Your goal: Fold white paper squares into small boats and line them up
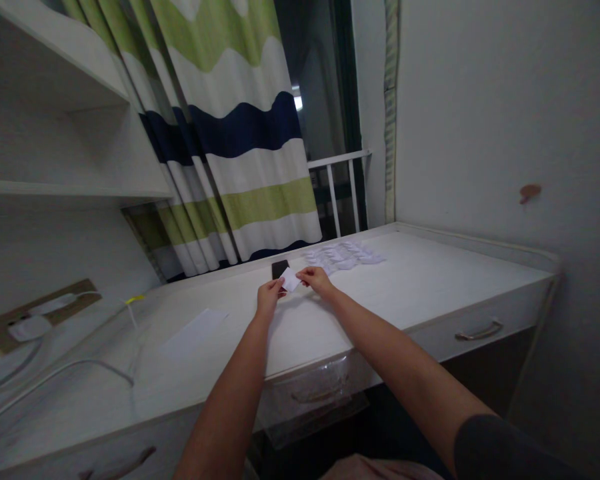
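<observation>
A small white piece of paper (291, 280) is held up over the desk between my two hands. My left hand (270, 295) pinches its left corner. On the opposite corner, the fingers of my right hand (316, 279) are closed. Just behind the paper lies a dark flat object like a phone (280, 268), partly covered from view. Several white folded or twisted pieces (345, 253) lie in rows beyond my right hand, near the desk's back edge.
A white sheet of paper (195, 330) lies on the white desk (400, 280) to the left. Cables and plugs (33, 327) hang at the left wall. Shelves (70, 190) overhang the left side. A striped curtain (250, 160) hangs behind, and drawer handles (480, 331) stick out at the front.
</observation>
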The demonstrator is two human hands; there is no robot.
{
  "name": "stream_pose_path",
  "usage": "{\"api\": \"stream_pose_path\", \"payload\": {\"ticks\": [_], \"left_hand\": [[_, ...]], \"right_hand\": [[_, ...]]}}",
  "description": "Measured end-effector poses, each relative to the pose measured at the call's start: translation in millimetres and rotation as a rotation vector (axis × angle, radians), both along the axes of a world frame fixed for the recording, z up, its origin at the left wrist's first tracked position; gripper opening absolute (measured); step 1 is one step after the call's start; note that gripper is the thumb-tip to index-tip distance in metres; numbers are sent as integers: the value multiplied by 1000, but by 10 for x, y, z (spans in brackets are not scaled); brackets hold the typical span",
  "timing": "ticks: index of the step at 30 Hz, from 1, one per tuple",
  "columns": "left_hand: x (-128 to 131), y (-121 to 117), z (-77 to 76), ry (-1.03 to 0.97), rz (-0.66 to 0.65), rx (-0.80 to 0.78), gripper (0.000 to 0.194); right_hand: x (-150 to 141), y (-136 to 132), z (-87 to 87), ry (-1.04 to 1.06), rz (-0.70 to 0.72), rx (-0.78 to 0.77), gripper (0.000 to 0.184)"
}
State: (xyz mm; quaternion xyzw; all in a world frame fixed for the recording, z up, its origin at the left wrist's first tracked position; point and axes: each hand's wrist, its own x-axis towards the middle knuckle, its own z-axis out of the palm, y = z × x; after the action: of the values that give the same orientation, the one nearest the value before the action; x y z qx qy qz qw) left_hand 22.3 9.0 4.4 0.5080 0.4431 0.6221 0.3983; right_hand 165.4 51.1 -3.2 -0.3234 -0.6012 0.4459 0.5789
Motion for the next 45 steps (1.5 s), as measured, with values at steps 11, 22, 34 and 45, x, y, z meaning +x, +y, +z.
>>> {"api": "stream_pose_path", "payload": {"ticks": [11,22,34,45], "left_hand": [[-9,35,-20,-14,17,16,37],[-7,35,-42,164,17,56,34],[33,19,-39,216,-20,66,31],[18,23,-59,388,52,192,24]], "right_hand": [[3,-12,7,-4,-2,-9,16],[-22,-67,4,-31,80,-167,15],[-11,-84,16,2,87,-163,14],[-48,-100,1,-121,1,-158,19]]}}
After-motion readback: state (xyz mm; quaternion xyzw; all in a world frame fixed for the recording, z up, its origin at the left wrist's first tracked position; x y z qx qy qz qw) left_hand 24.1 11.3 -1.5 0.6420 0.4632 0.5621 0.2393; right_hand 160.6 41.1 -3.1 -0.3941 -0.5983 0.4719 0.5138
